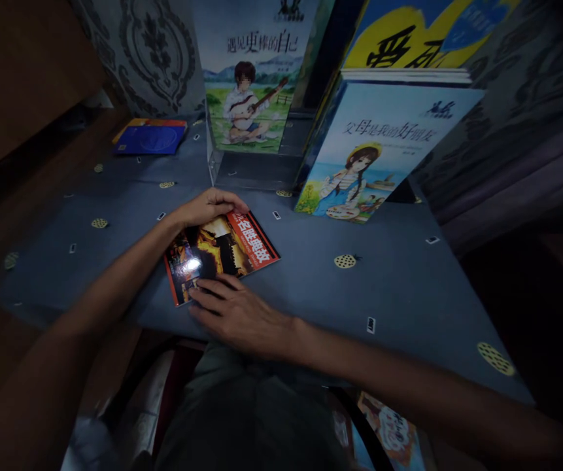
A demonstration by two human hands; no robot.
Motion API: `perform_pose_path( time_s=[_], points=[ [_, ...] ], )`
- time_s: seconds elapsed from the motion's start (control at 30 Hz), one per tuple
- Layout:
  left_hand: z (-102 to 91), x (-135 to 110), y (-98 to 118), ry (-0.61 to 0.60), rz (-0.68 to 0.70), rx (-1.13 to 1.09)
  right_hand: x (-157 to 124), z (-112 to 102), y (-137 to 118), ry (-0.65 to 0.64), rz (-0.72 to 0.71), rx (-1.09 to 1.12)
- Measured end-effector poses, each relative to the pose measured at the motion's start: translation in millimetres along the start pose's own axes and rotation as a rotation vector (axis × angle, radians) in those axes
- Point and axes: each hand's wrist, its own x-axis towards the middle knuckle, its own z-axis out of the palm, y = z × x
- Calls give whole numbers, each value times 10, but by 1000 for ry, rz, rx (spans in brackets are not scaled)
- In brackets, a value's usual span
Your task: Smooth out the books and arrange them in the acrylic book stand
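A small book (227, 248) with a dark, red-edged cover lies tilted on the table in front of me, a bright glare spot on its cover. My left hand (207, 208) curls round its far edge, thumb and fingers close together; the fingertips are partly hidden. On the near edge rests my right hand (242, 317), palm down, its fingers stretched out and slightly apart over the cover's lower part.
A book with a guitar player on its cover (249, 78) stands in a clear stand (256, 171). To its right, several upright books include one with a girl in blue (354, 163). Blue books (151, 137) lie at the back left of the patterned grey tablecloth (305, 294).
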Motion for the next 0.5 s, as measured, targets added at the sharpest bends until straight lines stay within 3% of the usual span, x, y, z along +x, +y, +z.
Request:
perform_pose_path(
  time_s=[0.17,0.33,0.5],
  points=[
    [5,16,-43,12,-7,-42,244,88,-4,-34,-73,33],
    [7,-23,1,-1,14,-51,311,76,36,-69,-88,52],
    [-151,-200,86,80,3,-39,294,23,65,-86,-74,129]
  ],
)
